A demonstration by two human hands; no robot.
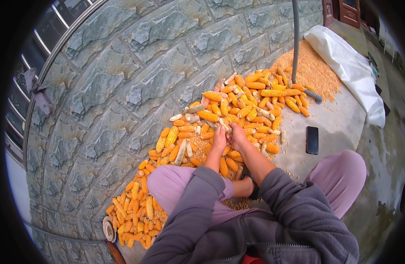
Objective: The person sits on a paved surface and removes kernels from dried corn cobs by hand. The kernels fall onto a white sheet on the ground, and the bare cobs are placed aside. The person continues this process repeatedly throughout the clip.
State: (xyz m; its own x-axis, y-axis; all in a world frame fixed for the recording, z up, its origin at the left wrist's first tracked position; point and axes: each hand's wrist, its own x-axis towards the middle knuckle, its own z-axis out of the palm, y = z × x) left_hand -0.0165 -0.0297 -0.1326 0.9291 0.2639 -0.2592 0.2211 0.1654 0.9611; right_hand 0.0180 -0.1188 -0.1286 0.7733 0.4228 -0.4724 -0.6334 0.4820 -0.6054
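My left hand (219, 137) and my right hand (237, 134) meet over a heap of dried corn ears (250, 110). Both are closed around a pale, partly bare corn cob (224, 123), whose upper end shows beyond the fingers; the rest is hidden by my hands. Loose corn kernels (197, 147) lie among the ears just left of my wrists. Stripped cobs, such as a long greyish one (180, 152), are scattered over the heap.
A rough stone-faced wall (163, 62) borders the heap. A grey pipe (295, 43) rises at the far end, near a pile of orange-coloured grain or chaff (316, 72) and a white sheet (351, 71). A smartphone (312, 140) rests on the concrete. More ears (136, 211) lie behind my left knee.
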